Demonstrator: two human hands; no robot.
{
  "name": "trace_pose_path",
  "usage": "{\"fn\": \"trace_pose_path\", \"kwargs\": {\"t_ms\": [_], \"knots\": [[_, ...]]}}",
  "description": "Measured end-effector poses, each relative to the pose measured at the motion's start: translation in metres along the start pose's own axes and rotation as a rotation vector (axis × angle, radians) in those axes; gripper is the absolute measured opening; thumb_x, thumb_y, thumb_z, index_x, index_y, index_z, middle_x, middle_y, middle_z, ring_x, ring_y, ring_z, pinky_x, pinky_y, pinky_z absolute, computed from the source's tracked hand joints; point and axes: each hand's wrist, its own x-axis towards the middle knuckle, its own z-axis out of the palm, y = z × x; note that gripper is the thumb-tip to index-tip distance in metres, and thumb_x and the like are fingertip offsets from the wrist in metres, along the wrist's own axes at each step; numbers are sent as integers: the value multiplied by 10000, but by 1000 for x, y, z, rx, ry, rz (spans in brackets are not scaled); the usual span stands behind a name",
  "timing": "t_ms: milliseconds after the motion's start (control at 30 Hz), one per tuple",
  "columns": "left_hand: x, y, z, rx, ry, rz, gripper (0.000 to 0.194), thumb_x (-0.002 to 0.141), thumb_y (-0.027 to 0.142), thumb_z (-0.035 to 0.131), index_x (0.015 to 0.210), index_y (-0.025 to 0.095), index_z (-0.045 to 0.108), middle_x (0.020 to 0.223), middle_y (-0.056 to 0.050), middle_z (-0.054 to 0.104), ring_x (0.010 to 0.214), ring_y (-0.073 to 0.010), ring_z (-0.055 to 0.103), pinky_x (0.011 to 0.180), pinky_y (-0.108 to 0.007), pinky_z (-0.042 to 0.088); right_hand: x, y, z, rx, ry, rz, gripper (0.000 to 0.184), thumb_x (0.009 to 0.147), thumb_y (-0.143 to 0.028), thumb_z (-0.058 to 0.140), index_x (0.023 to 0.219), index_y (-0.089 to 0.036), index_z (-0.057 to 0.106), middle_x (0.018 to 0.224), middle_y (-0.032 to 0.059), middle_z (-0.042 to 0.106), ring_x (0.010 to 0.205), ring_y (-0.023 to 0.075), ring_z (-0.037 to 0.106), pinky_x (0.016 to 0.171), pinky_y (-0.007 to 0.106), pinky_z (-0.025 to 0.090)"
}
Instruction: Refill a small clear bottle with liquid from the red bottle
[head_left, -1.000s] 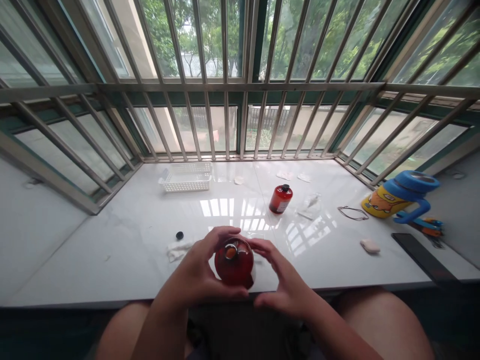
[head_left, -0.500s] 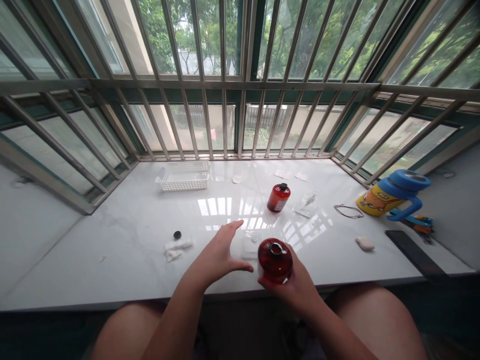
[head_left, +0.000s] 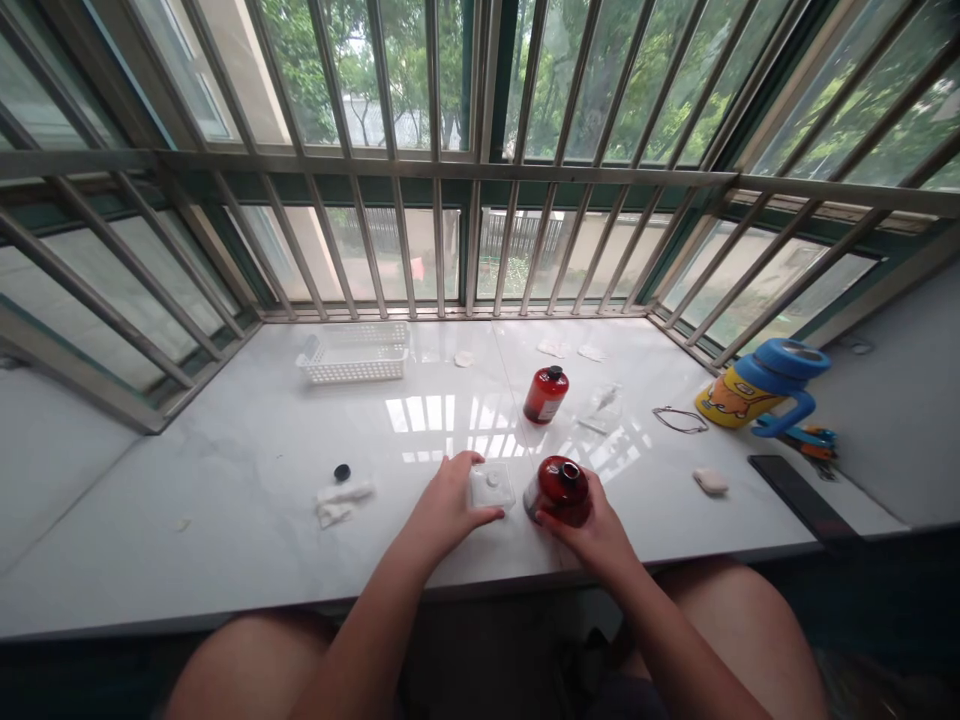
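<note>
My right hand (head_left: 600, 525) is wrapped round a dark red bottle (head_left: 561, 485), which stands upright with its neck uncapped. Just left of it, my left hand (head_left: 448, 500) has its thumb and fingers on either side of a clear square bottle (head_left: 493, 486) with a small round neck. Behind them is a second red bottle (head_left: 546, 396) with a black cap and a pale label. A loose black cap (head_left: 342, 472) lies to the left, beside a crumpled white tissue (head_left: 339, 502).
A white perforated basket (head_left: 352, 372) sits at the back left. Clear plastic packaging (head_left: 604, 408) lies behind the bottles. On the right are a cord loop (head_left: 680, 420), a small beige case (head_left: 710, 482), a black phone (head_left: 802, 500) and a blue-yellow mug (head_left: 757, 385). Metal bars line the window.
My left hand has come round the clear square bottle. The dark red bottle in my right hand has moved away from me, slightly right, and sits lower. The view has shifted a little.
</note>
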Motion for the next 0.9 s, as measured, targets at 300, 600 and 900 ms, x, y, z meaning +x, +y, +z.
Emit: {"fn": "trace_pose_path", "kwargs": {"t_ms": [300, 600, 900], "knots": [[-9, 10, -30, -172, 127, 4, 652, 792, 389, 963, 1329, 275, 611, 1393, -80, 709, 1302, -337, 689, 1139, -530, 570, -6, 0, 35, -117, 299, -34, 952, 703, -658, 953, 1416, -265, 461, 1342, 158, 709, 1177, 363, 744, 1050, 541, 621], [-18, 9, -41, -90, 180, -4, 761, 762, 407, 1002, 1391, 276, 594, 1444, -97, 684, 1334, -358, 661, 1129, -554, 579, 4, -19, 27, -225, 187, -88, 845, 714, -606, 949, 1384, -283, 547, 1313, 107, 736, 1148, 355, 749, 1002, 526, 629], [-24, 20, -42, -67, 99, 69, 778, 792, 461, 992, 1457, 316, 613, 1453, -78, 687, 1357, -350, 650, 1163, -537, 555, 19, -59, -3, -558, 32, -670, 682, 922, -240, 754, 1546, -312, 489, 1446, 115, 674, 1341, 359, 654, 1127, 578, 566]]}}
